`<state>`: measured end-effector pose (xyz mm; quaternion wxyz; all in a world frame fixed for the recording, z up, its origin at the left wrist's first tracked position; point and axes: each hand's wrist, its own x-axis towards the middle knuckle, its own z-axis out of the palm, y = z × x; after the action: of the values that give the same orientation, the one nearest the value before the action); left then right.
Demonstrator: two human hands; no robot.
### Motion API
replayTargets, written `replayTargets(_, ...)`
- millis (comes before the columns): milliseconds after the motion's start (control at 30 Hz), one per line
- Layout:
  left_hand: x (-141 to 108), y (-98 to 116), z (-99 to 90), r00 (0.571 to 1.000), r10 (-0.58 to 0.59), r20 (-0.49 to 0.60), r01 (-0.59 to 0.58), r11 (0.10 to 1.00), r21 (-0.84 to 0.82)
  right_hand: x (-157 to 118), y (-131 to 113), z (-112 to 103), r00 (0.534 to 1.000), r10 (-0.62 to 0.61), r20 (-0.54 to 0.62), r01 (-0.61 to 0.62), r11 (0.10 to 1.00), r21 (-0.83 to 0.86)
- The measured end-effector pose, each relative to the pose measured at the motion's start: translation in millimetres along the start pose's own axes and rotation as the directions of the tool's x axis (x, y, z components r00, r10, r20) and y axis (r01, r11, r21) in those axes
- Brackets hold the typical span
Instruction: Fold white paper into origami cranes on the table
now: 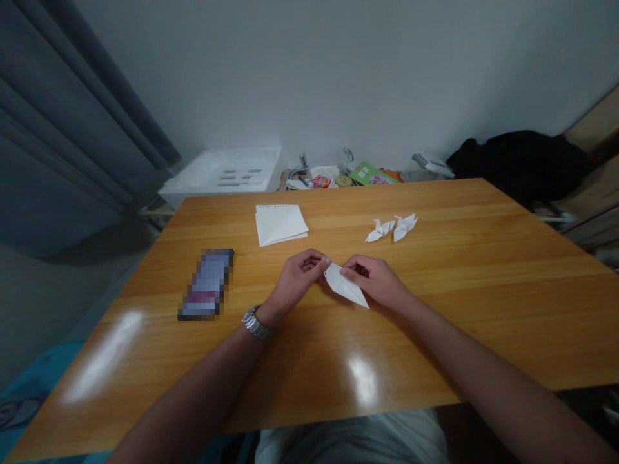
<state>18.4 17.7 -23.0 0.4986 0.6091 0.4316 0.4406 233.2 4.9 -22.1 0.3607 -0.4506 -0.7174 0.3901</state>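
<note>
Near the centre of a glossy, orange-brown wooden table [435,270], a white, folded, kite-shaped piece of paper [347,287] is being held: the left hand [300,276], nearly closed, is pinching its ten-o'clock end, and the right hand [380,280], half closed, is gripping its one-o'clock edge. Being light, thin and easily creased, it is probably calling for gentle edge holds. Its long axis is running from ten to four o'clock, its sharp tip pointing toward four.

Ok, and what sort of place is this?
Probably a room in a home, though I can't be sure: a long curtain hangs on the left, a wooden table fills the foreground, and black fabric lies heaped on the right.
</note>
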Motion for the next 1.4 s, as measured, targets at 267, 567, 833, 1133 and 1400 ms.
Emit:
replayTargets(267, 0.1, 0.1, 0.0, 0.999, 0.019, -0.034, -0.016, 0.996, 0.084, -0.9, -2.5, 0.6, 0.999, -0.006, 0.037, 0.006, 1.0, -0.006)
replayTargets(567, -0.7, 2.7, 1.5, 0.999, 0.039, 0.015, -0.041, 0.993, 0.113, -0.1, -4.0, 0.0, 1.0, 0.012, 0.01, -0.012, 1.0, -0.021)
replayTargets(833, -2.6, 1.9, 0.8, 0.997, 0.029, 0.065, -0.038, 0.991, 0.125, 0.7, -2.8, 0.5, 1.0, 0.019, -0.001, -0.019, 1.0, -0.009)
replayTargets(1133, 0.4, -0.2, 0.3, 0.999, 0.027, -0.035, -0.024, 0.997, 0.079, 2.1, 6.0, -0.6, 0.997, 0.072, -0.024, -0.071, 0.997, 0.017)
replayTargets(1400, 0.2, -2.8, -1.5, 1.0, -0.014, -0.019, 0.014, 0.999, 0.032, 3.4, 4.9, -1.1, 0.999, 0.033, 0.011, -0.033, 0.998, 0.058)
